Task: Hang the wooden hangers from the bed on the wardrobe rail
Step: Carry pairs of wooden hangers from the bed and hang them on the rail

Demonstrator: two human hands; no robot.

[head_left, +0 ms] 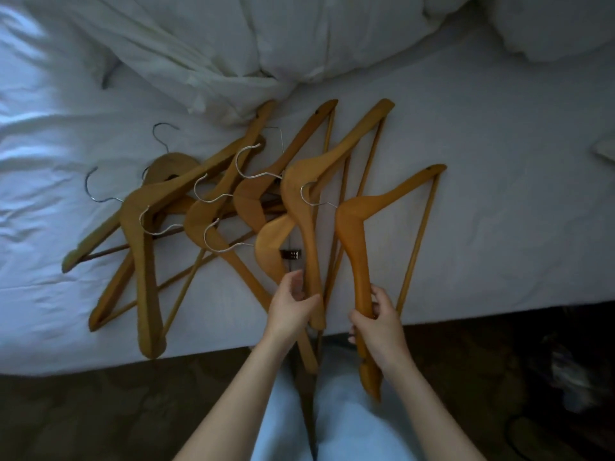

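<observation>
The right hand (379, 327) is wrapped round the lower arm of the rightmost hanger (356, 227), whose end juts past the edge of the bed (499, 194). The left hand (293, 307) grasps the arm of the neighbouring hanger (299, 181). To the left, the heap of hangers (146, 227) lies crisscrossed on the sheet, bars and metal hooks overlapping, some tucked under the 2 held ones. A small dark clip (291, 253) sits among them. The rumpled duvet (266, 34) crowds the far ends, and dark carpet (100, 410) lies below.
</observation>
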